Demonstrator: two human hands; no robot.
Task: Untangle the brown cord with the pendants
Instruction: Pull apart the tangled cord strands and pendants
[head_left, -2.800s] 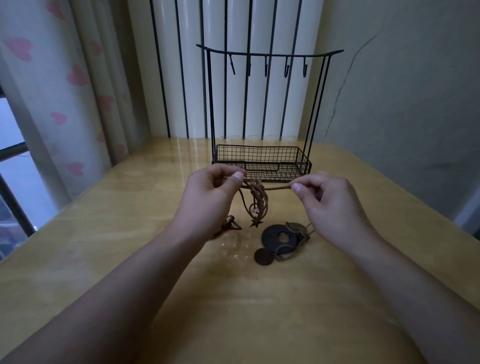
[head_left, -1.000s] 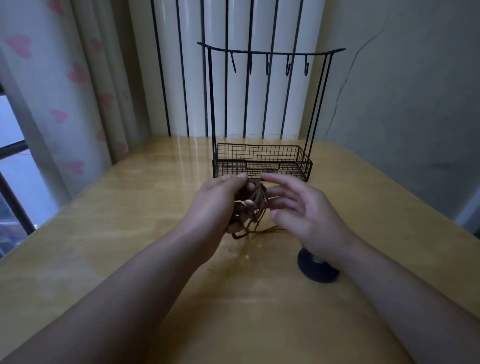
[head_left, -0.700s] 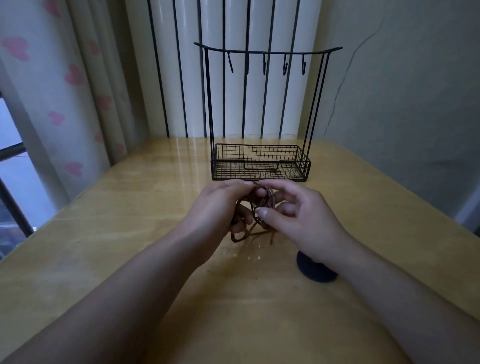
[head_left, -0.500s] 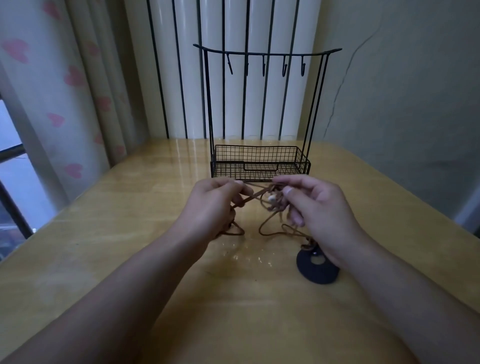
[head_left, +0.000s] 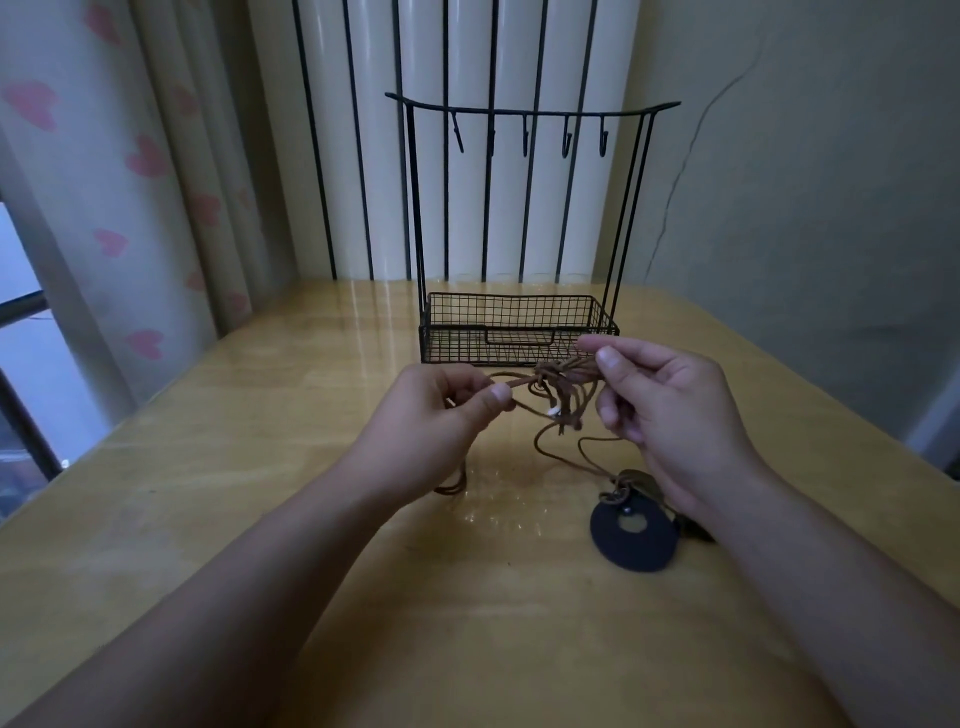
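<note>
Left hand (head_left: 441, 415) and right hand (head_left: 670, 410) each pinch the brown cord (head_left: 558, 395); its central knot remains tangled, pendant (head_left: 635, 535) on table.

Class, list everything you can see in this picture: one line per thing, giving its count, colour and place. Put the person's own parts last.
Table: one, light wood, fills the foreground.
Wire rack: one, black, mesh basket under a bar of five hooks, far middle of the table.
Brown cord: one tangle, held up between both hands, a strand trailing down to the table.
Disc pendant: one, dark, with a hole, flat on the table under the right wrist.
Curtain: one, pale with pink hearts, at left.
Radiator: one, white with dark bars, behind the rack.
Wall: grey, cracked, at right.
Left hand: fingers pinching a cord end.
Right hand: fingers pinching the knot.
</note>
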